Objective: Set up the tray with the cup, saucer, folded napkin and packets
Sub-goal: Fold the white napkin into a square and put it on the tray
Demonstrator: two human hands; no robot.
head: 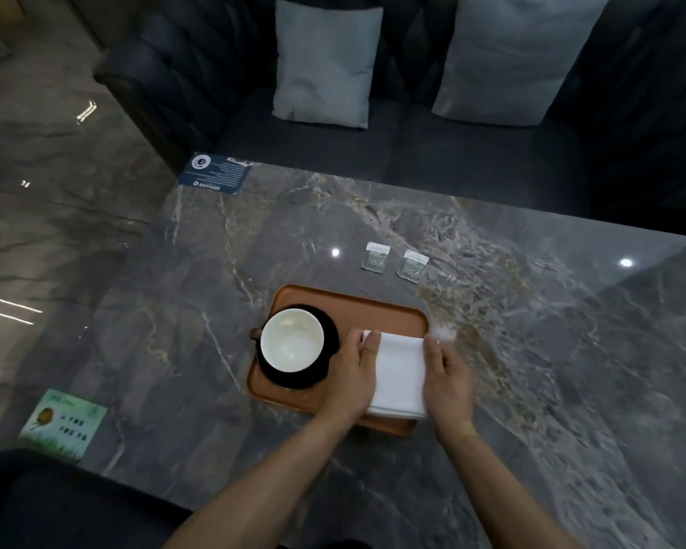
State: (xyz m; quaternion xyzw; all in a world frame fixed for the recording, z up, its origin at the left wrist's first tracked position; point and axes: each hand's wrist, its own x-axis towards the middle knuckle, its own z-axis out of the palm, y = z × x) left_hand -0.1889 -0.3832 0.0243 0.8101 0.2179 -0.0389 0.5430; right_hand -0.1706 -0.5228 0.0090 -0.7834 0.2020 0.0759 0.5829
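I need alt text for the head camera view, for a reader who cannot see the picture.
Two bare hands, left hand and right hand, rest on the sides of a folded white napkin on an orange-brown tray, beside a white cup on a black saucer. Two small packets lie on the marble table beyond the tray.

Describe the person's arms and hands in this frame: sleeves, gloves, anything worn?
Both forearms are bare up to the bottom frame edge, with no sleeves in view. The left hand and right hand are ungloved. No rings or watch can be made out. A thin pale line crosses the right wrist; whether it is a band or a crease is unclear. No markings or cables.
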